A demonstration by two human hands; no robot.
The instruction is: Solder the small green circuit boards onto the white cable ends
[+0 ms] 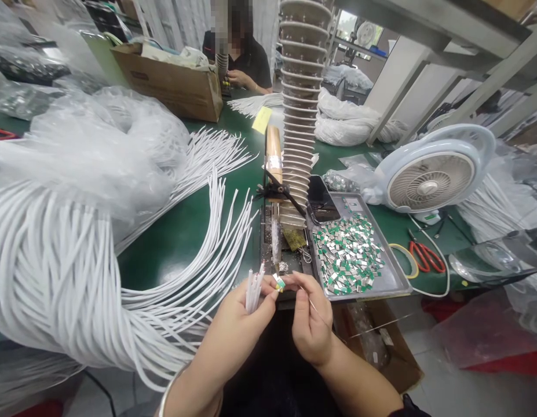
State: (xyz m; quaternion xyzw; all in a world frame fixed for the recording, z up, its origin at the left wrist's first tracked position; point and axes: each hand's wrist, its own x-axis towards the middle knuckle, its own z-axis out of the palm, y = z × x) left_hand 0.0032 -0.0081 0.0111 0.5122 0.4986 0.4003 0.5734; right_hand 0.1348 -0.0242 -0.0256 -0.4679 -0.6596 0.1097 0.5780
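My left hand (242,315) is closed around the ends of a few white cables (254,289), which stick up between its fingers. Thumb and forefinger of that hand pinch a small green and silver connector piece (279,282). My right hand (309,318) is closed in a pinch on a thin solder wire (320,315) that runs down to the right; its fingertips sit beside the connector piece. Both hands are at the table's front edge, just below the tip of a soldering iron (274,231) fixed on a stand.
A huge bundle of white cables (59,272) and clear plastic bags fill the left of the green table (181,231). A metal tray (394,278) of several small connector pieces lies right, with a phone (321,200), a fan (431,179), red scissors (427,256). Another person sits across.
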